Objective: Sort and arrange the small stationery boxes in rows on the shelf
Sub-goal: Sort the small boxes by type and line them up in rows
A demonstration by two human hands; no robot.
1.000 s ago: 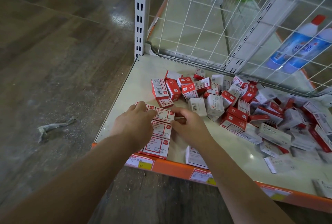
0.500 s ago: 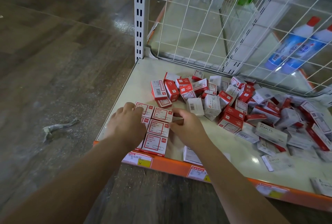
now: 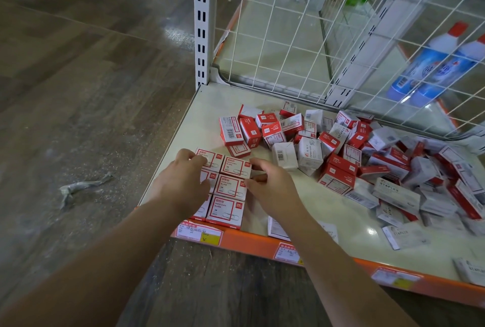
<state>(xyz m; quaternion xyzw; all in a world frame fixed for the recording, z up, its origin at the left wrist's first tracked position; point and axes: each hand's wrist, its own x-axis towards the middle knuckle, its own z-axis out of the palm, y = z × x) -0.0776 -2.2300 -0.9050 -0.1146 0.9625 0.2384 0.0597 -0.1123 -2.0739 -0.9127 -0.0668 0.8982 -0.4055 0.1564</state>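
Both hands have drawn slightly apart since a second ago, the right hand lifting off the block of boxes it was pressing; the left hand still lies over the block's left column, fingers bent and resting on the top of the rear-left box, though whether it actually grips one I cannot tell; the right hand hovers just beside the block's right edge, fingers loosely curled, holding nothing.

Progress is early, by my reading; a small block of paper-clip boxes sits squared at the front-left corner of the shelf, two columns wide and about three deep, faces up and edges touching; that looks like the only part done.

Much remains; the loose heap of boxes spreads across the middle and right of the shelf, red ones and white ones mixed, many tilted or lying on their sides; several white staples boxes lie scattered near the orange front edge; all of these look unsorted.
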